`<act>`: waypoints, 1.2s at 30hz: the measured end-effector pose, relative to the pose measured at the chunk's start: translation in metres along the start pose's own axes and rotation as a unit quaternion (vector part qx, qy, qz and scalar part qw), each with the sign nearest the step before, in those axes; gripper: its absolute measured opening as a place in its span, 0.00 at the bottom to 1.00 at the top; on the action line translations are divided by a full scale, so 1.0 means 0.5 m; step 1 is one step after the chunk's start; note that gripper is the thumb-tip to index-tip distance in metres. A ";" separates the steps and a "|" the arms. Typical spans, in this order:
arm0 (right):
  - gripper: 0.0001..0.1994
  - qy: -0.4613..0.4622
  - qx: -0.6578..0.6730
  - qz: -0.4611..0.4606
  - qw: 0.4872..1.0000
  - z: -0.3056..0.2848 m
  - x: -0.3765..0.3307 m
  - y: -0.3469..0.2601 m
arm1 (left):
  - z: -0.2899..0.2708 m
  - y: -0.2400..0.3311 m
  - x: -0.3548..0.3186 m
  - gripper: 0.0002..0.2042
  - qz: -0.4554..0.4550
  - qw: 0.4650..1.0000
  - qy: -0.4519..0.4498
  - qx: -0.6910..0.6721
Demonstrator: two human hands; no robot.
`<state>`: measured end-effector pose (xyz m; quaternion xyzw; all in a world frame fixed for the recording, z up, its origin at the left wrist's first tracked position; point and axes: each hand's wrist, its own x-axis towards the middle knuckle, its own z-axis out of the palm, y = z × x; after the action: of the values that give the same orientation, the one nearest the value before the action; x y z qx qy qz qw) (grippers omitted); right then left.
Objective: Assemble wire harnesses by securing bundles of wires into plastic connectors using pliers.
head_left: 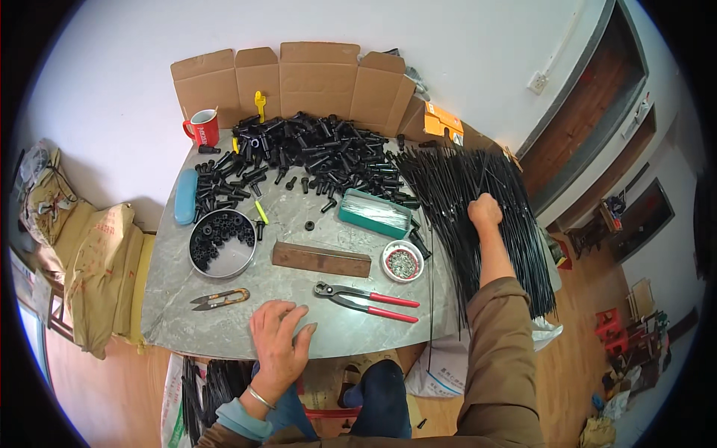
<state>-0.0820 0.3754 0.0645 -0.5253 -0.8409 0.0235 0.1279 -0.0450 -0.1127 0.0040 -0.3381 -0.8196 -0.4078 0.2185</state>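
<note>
My right hand (485, 211) is closed on the upper part of a large heap of thin black rods (515, 254) at the right of the table. How many rods it grips is hidden by the fingers. At the near edge, my left hand (280, 336) lies over the tabletop with its fingers apart and nothing in it. Red-handled pincers (370, 301) lie to its right, and a pair of thread snips (222, 299) to its left. Beyond them is a dark wooden block (321, 259).
Black tubular plastic parts (321, 153) are heaped at the back before a cardboard screen (320, 86). A round metal tin (222, 243) holds black rings. A green box (376, 214) of thin pins and a small bowl (403, 261) of metal bits stand near the rods. A red mug (202, 128) stands back left.
</note>
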 end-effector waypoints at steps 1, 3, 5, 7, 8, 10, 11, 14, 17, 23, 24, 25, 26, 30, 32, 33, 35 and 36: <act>0.16 0.003 -0.004 -0.007 1.000 -0.013 0.003 0.006 | 0.008 -0.002 -0.003 0.16 -0.010 1.000 0.016 -0.007; 0.15 0.006 -0.017 -0.026 1.000 -0.036 0.012 0.019 | 0.016 0.001 0.006 0.15 -0.001 1.000 0.003 0.004; 0.15 0.002 0.025 -0.006 1.000 -0.040 0.041 0.031 | 0.016 0.004 0.010 0.14 0.009 1.000 -0.009 0.018; 0.16 -0.052 0.100 0.038 0.993 -0.065 0.019 0.017 | 0.012 0.001 0.002 0.14 0.014 1.000 0.008 0.015; 0.16 -0.054 0.100 0.037 0.993 -0.057 0.019 0.023 | 0.011 0.000 0.000 0.14 0.012 1.000 0.008 0.017; 0.17 0.045 0.064 -0.072 0.994 -0.046 0.018 0.036 | 0.011 0.000 0.002 0.12 0.019 1.000 0.014 0.012; 0.19 0.045 0.085 -0.083 0.992 -0.066 0.019 0.043 | 0.013 0.001 -0.001 0.12 0.016 1.000 0.016 0.016; 0.15 0.084 0.273 -0.112 0.952 -0.053 0.109 0.123 | 0.032 0.005 0.003 0.09 0.031 0.999 0.034 -0.020; 0.15 -0.117 0.325 -0.073 0.936 -0.105 -0.001 0.063 | 0.015 -0.011 -0.017 0.08 0.031 0.999 0.044 -0.006; 0.13 -0.148 0.530 -0.079 0.831 -0.285 -0.116 0.059 | 0.017 0.009 -0.010 0.05 -0.018 0.990 0.020 -0.138; 0.13 -0.190 0.569 -0.077 0.797 -0.319 -0.153 0.038 | 0.011 0.032 0.002 0.06 -0.101 0.962 -0.038 -0.251; 0.13 -0.211 0.576 -0.087 0.785 -0.351 -0.211 0.009 | 0.000 0.061 0.017 0.09 -0.184 0.912 -0.094 -0.354; 0.13 -0.232 0.582 -0.097 0.773 -0.373 -0.273 -0.016 | -0.013 0.086 0.040 0.13 -0.206 0.852 -0.165 -0.452; 0.14 -0.357 0.603 -0.140 0.700 -0.362 -0.534 -0.062 | -0.064 0.216 0.122 0.28 -0.276 0.664 -0.249 -0.649; 0.15 -0.372 0.587 -0.113 0.710 -0.344 -0.688 -0.087 | -0.062 0.186 0.130 0.26 -0.174 0.625 -0.298 -0.701; 0.15 -0.391 0.601 -0.139 0.683 -0.304 -0.717 -0.074 | -0.078 0.197 0.128 0.26 -0.171 0.627 -0.299 -0.698; 0.14 -0.410 0.641 -0.159 0.629 -0.264 -0.768 -0.051 | -0.129 0.234 0.124 0.23 -0.278 0.700 -0.351 -0.557; 0.13 -0.417 0.668 -0.154 0.597 -0.255 -0.795 -0.045 | -0.138 0.235 0.112 0.23 -0.282 0.703 -0.352 -0.550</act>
<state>0.0938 -0.0004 0.1157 -0.0884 -0.6204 0.7751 0.0806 0.0087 -0.0964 0.1403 -0.2706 -0.5240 -0.6798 -0.4358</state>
